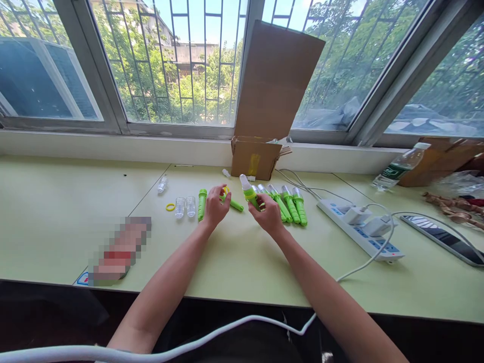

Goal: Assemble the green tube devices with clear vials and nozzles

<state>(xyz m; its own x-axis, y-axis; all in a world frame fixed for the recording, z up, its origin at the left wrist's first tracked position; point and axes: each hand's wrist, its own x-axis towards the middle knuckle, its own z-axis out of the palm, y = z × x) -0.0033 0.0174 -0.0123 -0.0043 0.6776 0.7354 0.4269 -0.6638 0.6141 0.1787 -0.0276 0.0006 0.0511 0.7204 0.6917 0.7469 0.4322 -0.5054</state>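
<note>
– Where is the green tube with the white tip [250, 196] found?
– It is held over the counter [234, 262], between the near and far edges, with the tip tilted toward the far edge.
– How is it held?
– It is pinched between the thumb and fingers of the right hand [267, 214].
– And the left hand [216, 207]?
– Its fingers are curled. A yellow loop [227, 190] is seen at the fingertips, but whether it is pinched there cannot be told. A plain green tube [236, 204] is partly covered by that hand, and an outer green tube [201, 202] is seen just beside it, toward the counter's left end.
– What is set around them?
– Just right of the right hand, clear-topped green tubes [290, 206] are laid side by side, tops toward the far edge. Left of the left hand, two clear caps [180, 207] and a yellow ring [170, 207] are placed.
– And farther out?
– A cardboard box [254, 160] is stood at the far edge. Toward the right end, a power strip [359, 229] is laid slantwise, with a phone [442, 238] beyond it.
</note>
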